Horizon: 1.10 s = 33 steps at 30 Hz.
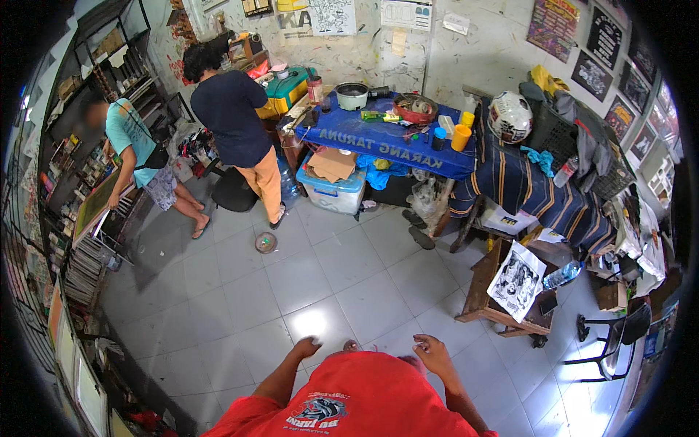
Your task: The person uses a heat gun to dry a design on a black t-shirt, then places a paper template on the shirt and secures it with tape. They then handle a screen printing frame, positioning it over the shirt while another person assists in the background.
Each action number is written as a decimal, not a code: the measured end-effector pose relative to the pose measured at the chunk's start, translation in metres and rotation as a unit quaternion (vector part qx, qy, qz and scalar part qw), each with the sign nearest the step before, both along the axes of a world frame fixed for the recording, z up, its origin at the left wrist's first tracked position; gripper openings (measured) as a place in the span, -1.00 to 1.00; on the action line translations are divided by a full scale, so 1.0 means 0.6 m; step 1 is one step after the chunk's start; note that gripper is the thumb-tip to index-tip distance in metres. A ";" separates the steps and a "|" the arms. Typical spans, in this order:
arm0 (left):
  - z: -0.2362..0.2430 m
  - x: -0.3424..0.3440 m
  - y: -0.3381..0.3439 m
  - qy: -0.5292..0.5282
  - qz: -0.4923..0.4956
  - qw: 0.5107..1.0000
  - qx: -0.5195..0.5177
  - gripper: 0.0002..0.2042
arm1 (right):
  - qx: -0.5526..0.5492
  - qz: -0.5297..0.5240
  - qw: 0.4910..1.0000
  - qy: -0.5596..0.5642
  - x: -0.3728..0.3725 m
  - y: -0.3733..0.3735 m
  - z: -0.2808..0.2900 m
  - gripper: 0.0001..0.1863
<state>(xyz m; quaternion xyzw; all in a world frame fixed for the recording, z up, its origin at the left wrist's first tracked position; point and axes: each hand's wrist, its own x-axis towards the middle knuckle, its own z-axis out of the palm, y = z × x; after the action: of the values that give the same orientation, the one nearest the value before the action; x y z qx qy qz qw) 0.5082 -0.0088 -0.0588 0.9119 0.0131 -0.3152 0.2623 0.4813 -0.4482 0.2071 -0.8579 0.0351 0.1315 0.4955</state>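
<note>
Two bare hands, nothing visible in either. From left: small round dish [266,242] on tiled floor [226,302], well apart from both hands; probably rigid, pick up by rim. Left hand [309,347]: fingers loosely bent, empty. Right hand [434,354]: half-open, empty, nearer the low wooden tabletop [482,280]. Black-and-white printed sheet [517,280] lies there; looks light, floppy, easily creased, best lifted by two opposite edges. Clear plastic bottle [562,275] just beside it: likely squeezable, maybe slick, hold round the middle.

White pot [352,100] and red basin [420,114] on a blue table cover [378,137], patterned helmet [510,118] beside a dark crate [551,137].
</note>
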 end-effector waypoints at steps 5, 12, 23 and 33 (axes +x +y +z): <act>0.173 0.325 -0.124 -0.166 -0.006 0.976 -0.138 -0.56 | -0.029 0.018 0.999 0.015 0.156 -0.010 -0.004 -0.65; 0.215 0.442 -0.147 -0.076 0.068 0.988 -0.116 -0.55 | -0.043 0.026 0.999 -0.003 0.417 -0.119 -0.090 -0.64; 0.048 0.194 -0.003 0.105 0.421 0.900 -0.033 -0.60 | -0.089 0.156 0.980 -0.091 0.912 -0.157 0.013 -0.61; -0.005 0.620 -0.012 0.059 0.252 0.954 -0.150 -0.62 | 0.012 0.174 0.983 -0.052 1.086 0.006 -0.019 -0.60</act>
<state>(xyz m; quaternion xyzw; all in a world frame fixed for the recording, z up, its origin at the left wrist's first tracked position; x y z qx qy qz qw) 0.8803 -0.0159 -0.0620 0.8087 0.2105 -0.2905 0.4662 1.1330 -0.4446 0.1957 -0.8505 -0.1424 0.1711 0.4765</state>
